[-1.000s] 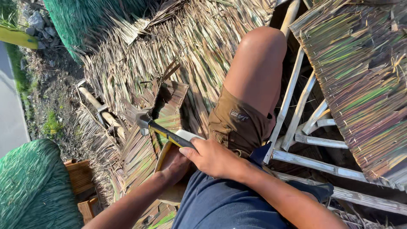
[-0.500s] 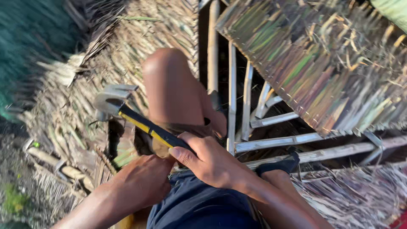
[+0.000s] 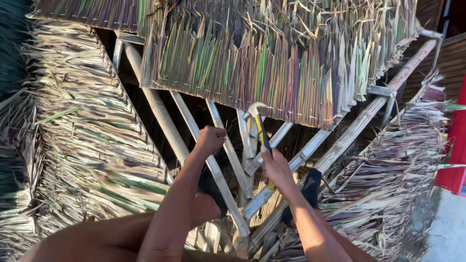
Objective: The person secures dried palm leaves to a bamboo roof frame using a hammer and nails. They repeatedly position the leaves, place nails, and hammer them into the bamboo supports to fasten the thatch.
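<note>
No packages, labels or signs in view; a red panel runs down the right edge, cut off by the frame.

Your right hand is wrapped tight around the yellow-and-black handle of the hammer. Long axis near upright, leaning slightly left toward the top; the steel head points up and left, just below the lower edge of the thatch panel. The handle's lower end shows just under your fist.

Your left hand is curled into a fist on a bamboo slat of the frame; whether it pinches anything small cannot be told.

Dark footwear rests on the slats, partly hidden by your right forearm. Left-side thatch layers are motion-blurred. The space behind the slats is in deep shadow.
</note>
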